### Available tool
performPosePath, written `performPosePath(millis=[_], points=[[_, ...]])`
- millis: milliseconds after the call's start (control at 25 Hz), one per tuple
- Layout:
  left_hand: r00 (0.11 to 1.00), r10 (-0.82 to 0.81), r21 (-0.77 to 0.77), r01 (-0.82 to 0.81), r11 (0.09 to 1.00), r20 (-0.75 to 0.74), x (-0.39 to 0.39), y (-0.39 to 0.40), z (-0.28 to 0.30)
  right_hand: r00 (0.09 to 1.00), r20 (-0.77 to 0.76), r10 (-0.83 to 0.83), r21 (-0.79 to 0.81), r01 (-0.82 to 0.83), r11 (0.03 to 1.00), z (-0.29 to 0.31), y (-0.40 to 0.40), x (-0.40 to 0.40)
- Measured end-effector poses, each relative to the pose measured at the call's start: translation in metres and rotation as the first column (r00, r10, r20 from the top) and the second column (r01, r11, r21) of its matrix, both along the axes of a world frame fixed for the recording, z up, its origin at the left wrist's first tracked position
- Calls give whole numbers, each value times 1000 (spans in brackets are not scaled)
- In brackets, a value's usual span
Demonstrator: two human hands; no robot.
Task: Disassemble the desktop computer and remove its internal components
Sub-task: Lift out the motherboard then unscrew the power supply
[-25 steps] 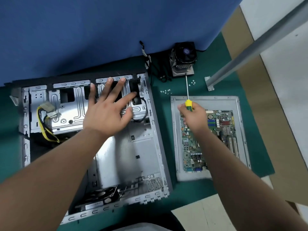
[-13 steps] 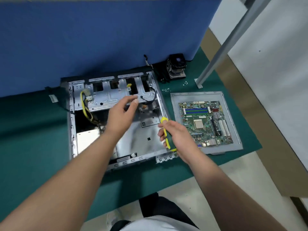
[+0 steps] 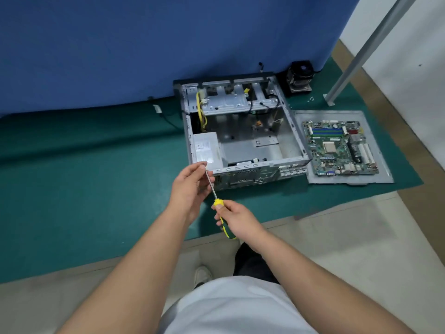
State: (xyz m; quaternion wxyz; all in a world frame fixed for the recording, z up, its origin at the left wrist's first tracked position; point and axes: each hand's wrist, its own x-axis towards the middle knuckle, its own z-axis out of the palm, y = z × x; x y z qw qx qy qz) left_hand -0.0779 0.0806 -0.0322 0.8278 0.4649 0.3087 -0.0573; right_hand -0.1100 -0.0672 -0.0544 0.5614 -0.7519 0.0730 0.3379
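Note:
The open grey computer case [image 3: 292, 131] lies on the green mat, with a silver power supply [image 3: 206, 149] in its near left corner and yellow cables [image 3: 201, 112] at the back left. My right hand [image 3: 237, 219] grips the yellow-green handle of a screwdriver [image 3: 218, 203]. My left hand [image 3: 190, 186] pinches the screwdriver's metal shaft near the tip, just in front of the case's near left corner. The removed motherboard [image 3: 337, 147] lies on a grey side panel [image 3: 303, 116] to the right of the case.
A black cooler with fan [image 3: 299, 77] stands behind the case by the blue partition [image 3: 144, 44]. Small screws [image 3: 310, 99] lie near a metal post foot [image 3: 331, 98]. The green mat [image 3: 84, 177] ends at a beige floor near my legs.
I have stepped back from the case. My left hand left the case interior and took the screwdriver's shaft; my right hand brought the screwdriver to the case's near left corner.

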Motion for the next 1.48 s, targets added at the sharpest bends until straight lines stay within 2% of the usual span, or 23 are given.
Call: performPosePath(millis=[160,320,840,1120,1480], points=[[992,27,-39,-32,999,-121,-34,12,-13,981,19,193,-182,-187,965,-18,13,-27],[979,-17,-28,12,1000,-201,-31,10,-19,976,-1,216,-233,-211,949,-24,15,-29],[944,-10,-22,3,1000,-328,-7,11,-27,992,-43,119,-192,-125,973,-29,19,-15],[954,20,-8,-23,1000,-300,-7,10,-26,994,-50,94,-164,-101,981,-28,18,-13],[953,61,98,-34,995,-298,-7,2,-16,998,-37,54,-119,-58,991,-28,19,-17]])
